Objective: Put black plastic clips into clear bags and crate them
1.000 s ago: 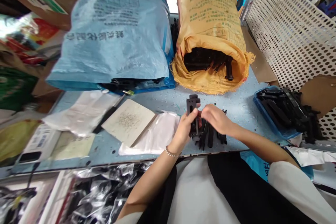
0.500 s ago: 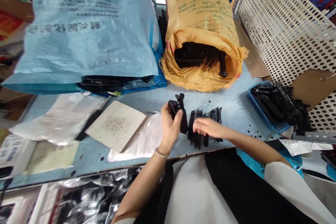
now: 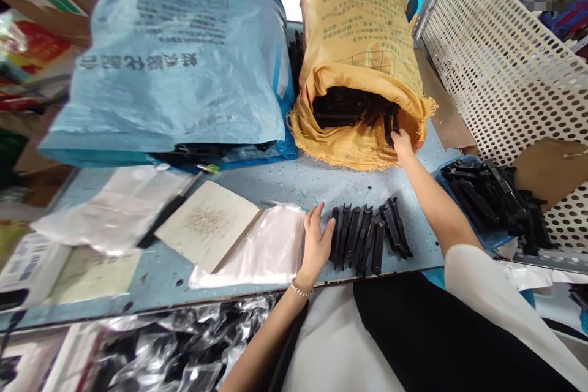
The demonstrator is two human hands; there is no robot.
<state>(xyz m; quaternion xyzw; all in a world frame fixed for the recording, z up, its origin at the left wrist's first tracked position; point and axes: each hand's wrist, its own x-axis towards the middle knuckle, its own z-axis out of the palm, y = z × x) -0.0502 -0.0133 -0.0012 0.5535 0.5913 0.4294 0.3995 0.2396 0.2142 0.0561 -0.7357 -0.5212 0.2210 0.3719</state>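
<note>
At the mouth of the yellow woven sack, my right hand has its fingers closed around the end of a long black plastic part. More black parts lie inside the sack. My left hand rests on the table beside a row of black plastic parts, its fingers spread and holding nothing. The row's parts lie side by side near the table's front edge, with a few set slightly apart at its right end.
Left of the sack stands a large blue bag with black parts at its mouth. A square board lies on clear plastic bags. To the right, a blue basket of black parts stands by a perforated panel.
My right hand has moved from the row up to the sack and closed on a part there. My left hand has let go of its black parts, which now lie in the row.
</note>
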